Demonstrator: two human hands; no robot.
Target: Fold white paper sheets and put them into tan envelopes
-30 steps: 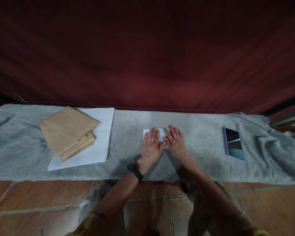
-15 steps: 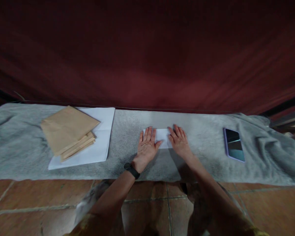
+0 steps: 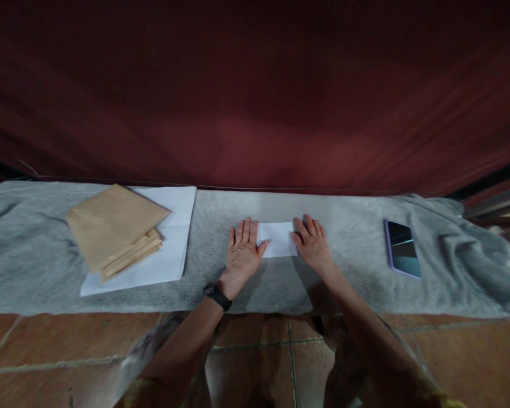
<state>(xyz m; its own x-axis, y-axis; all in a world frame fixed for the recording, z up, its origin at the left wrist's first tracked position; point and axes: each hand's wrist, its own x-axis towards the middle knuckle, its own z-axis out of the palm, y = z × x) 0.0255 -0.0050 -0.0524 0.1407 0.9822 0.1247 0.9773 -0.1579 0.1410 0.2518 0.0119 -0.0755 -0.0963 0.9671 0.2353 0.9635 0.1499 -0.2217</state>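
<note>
A small folded white paper [image 3: 276, 239] lies on the grey cloth-covered bench [image 3: 348, 249]. My left hand [image 3: 242, 255], with a black band on its wrist, lies flat with fingers stretched out at the paper's left edge. My right hand [image 3: 311, 242] lies flat the same way, its fingers over the paper's right edge. Neither hand holds anything.
At the left, a stack of brown envelopes [image 3: 115, 226] rests on white sheets [image 3: 173, 238]. A phone in a lilac case [image 3: 402, 255] lies at the right. A dark red curtain [image 3: 255, 96] hangs behind the bench; tiled floor [image 3: 46, 351] is below.
My two hands have slid apart along the folded paper, the left one leftward off its edge, baring the paper's middle.
</note>
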